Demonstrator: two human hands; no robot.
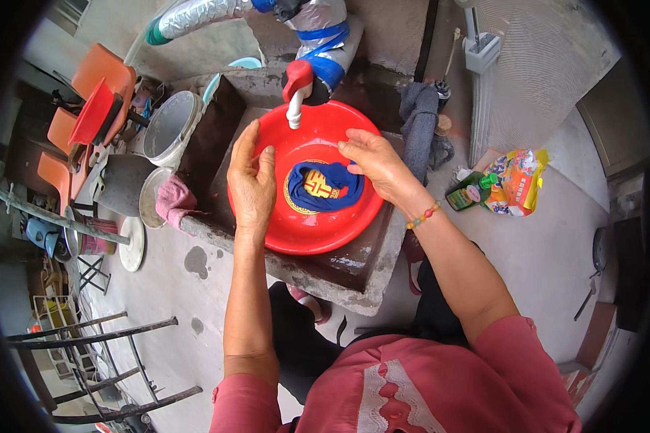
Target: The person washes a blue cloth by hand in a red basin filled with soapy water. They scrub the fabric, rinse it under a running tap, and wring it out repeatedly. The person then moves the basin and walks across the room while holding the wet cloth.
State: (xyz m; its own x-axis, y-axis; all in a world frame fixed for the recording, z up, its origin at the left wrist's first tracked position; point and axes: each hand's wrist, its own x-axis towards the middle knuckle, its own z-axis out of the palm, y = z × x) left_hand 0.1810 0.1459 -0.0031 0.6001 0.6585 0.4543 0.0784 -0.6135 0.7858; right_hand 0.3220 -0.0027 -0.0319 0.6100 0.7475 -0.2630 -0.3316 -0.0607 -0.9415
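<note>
In the head view a red plastic basin (303,238) sits in a stone sink (330,289), a patterned golden design on its floor. A damp-looking blue cloth (325,203) lies curled in a ring over that design. My left hand (253,184) is over the basin's left side, thumb apart from the fingers, holding nothing visible. On the other side, my right hand (376,162) is over the right rim with its lower fingers beside the cloth; whether they touch it is unclear. Above the far rim is a white tap (294,113) with a red handle (298,78); no running water shows.
A grey towel (416,122) hangs over the sink's right wall, a pink cloth (176,200) over its left corner. Buckets (170,130) stand left. A green bottle (466,192) and a detergent bag (517,181) rest right. A metal rack (114,379) is lower left.
</note>
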